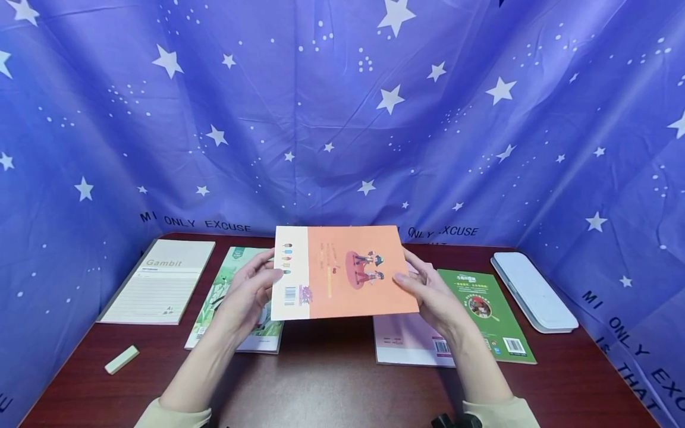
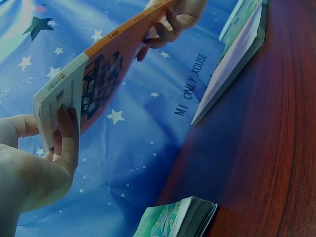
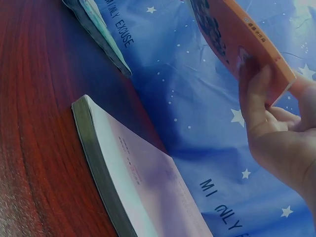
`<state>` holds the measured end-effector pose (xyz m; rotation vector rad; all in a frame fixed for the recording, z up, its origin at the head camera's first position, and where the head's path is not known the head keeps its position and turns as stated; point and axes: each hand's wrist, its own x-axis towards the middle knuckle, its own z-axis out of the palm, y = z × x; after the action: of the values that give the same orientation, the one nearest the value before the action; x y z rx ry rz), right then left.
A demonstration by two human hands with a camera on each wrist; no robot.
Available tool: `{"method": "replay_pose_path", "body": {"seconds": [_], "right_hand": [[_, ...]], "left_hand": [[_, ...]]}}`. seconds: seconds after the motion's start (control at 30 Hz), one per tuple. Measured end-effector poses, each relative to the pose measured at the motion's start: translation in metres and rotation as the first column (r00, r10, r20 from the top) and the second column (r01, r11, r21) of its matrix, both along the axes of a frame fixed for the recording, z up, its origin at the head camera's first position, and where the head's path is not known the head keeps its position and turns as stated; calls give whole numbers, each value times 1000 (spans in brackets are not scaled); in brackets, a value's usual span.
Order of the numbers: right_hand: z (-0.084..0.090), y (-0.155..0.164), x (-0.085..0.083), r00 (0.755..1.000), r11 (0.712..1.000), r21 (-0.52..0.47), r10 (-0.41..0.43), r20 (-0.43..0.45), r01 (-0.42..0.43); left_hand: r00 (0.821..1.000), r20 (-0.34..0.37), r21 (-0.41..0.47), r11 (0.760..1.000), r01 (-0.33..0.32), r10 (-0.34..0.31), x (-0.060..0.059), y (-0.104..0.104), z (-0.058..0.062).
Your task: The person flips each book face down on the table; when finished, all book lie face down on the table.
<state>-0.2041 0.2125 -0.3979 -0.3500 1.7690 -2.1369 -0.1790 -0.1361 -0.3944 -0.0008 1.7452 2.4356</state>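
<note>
Both hands hold an orange book (image 1: 348, 270) up over the table, turned sideways, with its barcode on a cream strip at the left. My left hand (image 1: 250, 288) grips the cream end, thumb on the near cover and fingers underneath. At the orange end my right hand (image 1: 436, 291) pinches the book the same way. In the left wrist view, the left hand's fingers (image 2: 68, 136) press against the underside of the book (image 2: 106, 74). The right wrist view shows the right hand (image 3: 281, 133) on the corner beside the orange spine (image 3: 261, 37).
On the dark red table (image 1: 321, 380) lie a Gambit notebook (image 1: 160, 282), a light green book (image 1: 267, 342), a pink book (image 1: 398, 342), a green book (image 1: 487, 303) and a white case (image 1: 535, 291). A small pale eraser (image 1: 122, 359) sits front left. Behind hangs a starry blue curtain (image 1: 332, 119).
</note>
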Motion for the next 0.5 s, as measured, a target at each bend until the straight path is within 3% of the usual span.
{"method": "replay_pose_path", "body": {"seconds": [0.17, 0.4, 0.5], "right_hand": [[-2, 1, 2, 995, 995, -3, 96, -8, -96], [-3, 2, 0, 993, 992, -51, 118, -24, -119], [-3, 2, -1, 995, 994, -53, 91, -34, -92]], "left_hand": [[1000, -1, -31, 1000, 4, -4, 0, -1, 0], [1000, 14, -79, 997, 4, -3, 0, -1, 0], [1000, 20, -78, 997, -8, 10, 0, 0, 0]]}}
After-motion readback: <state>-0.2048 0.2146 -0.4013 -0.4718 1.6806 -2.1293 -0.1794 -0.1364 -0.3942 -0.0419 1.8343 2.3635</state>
